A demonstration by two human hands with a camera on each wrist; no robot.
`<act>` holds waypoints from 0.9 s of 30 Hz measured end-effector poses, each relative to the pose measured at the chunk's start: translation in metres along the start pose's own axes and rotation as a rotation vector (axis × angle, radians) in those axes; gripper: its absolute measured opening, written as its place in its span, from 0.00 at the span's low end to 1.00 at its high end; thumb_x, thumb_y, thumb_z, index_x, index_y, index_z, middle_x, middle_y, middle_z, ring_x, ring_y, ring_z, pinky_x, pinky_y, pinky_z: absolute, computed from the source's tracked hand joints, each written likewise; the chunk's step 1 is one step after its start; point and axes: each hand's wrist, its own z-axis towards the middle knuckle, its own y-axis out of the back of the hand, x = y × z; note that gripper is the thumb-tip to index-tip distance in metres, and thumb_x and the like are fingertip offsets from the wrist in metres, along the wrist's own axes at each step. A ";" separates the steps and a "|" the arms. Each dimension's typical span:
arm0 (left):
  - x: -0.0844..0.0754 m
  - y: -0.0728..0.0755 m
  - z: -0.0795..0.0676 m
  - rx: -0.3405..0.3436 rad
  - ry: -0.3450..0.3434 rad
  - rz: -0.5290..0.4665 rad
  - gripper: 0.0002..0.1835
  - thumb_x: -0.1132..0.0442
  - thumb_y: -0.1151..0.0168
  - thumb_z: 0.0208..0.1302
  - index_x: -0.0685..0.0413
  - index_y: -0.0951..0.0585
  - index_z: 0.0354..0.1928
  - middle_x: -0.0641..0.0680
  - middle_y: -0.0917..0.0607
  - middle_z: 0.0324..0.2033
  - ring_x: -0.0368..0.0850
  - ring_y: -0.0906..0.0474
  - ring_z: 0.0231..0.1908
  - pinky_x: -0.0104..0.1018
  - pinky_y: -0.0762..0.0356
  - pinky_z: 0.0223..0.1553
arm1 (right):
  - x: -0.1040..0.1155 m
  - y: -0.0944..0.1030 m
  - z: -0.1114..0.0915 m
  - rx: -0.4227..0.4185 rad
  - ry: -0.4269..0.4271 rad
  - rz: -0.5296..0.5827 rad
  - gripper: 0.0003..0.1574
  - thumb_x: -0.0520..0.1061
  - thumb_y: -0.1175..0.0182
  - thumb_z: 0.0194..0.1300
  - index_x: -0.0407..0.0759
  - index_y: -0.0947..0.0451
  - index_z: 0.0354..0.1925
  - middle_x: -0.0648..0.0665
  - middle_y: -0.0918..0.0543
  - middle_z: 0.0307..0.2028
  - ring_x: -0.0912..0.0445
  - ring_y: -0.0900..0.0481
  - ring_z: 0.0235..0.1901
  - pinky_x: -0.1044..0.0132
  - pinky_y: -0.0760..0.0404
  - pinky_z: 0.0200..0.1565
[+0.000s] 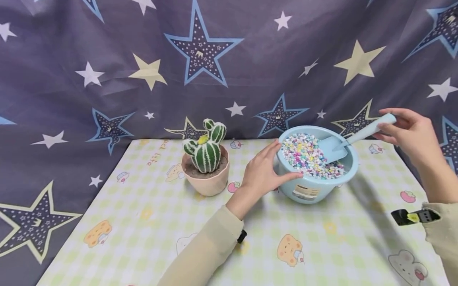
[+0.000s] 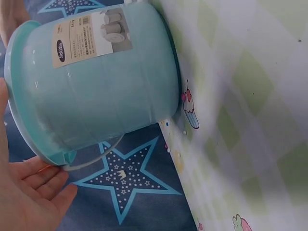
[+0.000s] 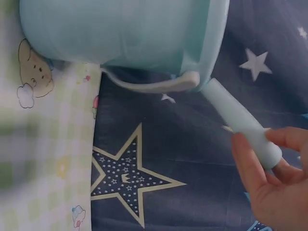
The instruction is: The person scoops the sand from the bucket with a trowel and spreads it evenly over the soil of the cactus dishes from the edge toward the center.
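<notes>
A light blue bucket [image 1: 304, 186] stands on the table, filled with multicoloured pebbles [image 1: 311, 155]. My left hand [image 1: 259, 169] holds the bucket by its left rim, the thumb along the front edge and the fingers around the side. In the left wrist view, these fingers [image 2: 45, 180] lie at the rim beside the bucket's handle [image 2: 94, 161]. My right hand [image 1: 411, 133] pinches the handle end of a light blue scoop [image 1: 368, 131] between thumb and fingers. The scoop leans over the right rim, its blade [image 1: 332, 149] on the pebbles.
Left of the bucket stands a green cactus [image 1: 206, 157] in a pink pot [image 1: 207, 184]. A checked cloth [image 1: 143, 238] with cartoon prints covers the table. Behind it hangs a dark curtain [image 1: 250, 51] with stars. A few loose pebbles [image 2: 167, 124] lie by the bucket's base.
</notes>
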 end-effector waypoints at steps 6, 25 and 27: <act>0.001 -0.001 0.000 -0.013 -0.003 -0.039 0.56 0.22 0.35 0.46 0.44 0.34 0.74 0.40 0.39 0.76 0.43 0.35 0.72 0.47 0.23 0.64 | 0.000 0.005 0.025 0.129 -0.096 0.044 0.20 0.32 0.38 0.65 0.59 0.18 0.44 0.59 0.13 0.28 0.66 0.13 0.28 0.73 0.13 0.32; 0.000 -0.003 0.002 -0.020 -0.017 -0.051 0.57 0.23 0.34 0.45 0.45 0.34 0.74 0.42 0.37 0.76 0.43 0.34 0.72 0.45 0.23 0.64 | 0.000 0.007 -0.013 0.068 -0.028 -0.252 0.18 0.35 0.39 0.67 0.61 0.23 0.40 0.72 0.17 0.25 0.74 0.16 0.25 0.80 0.17 0.30; 0.000 -0.002 0.003 -0.019 -0.016 -0.040 0.57 0.22 0.34 0.45 0.45 0.34 0.74 0.42 0.37 0.76 0.43 0.34 0.72 0.44 0.22 0.63 | -0.002 0.005 -0.026 0.038 -0.014 -0.277 0.18 0.35 0.37 0.66 0.61 0.24 0.38 0.74 0.18 0.24 0.76 0.17 0.24 0.82 0.18 0.30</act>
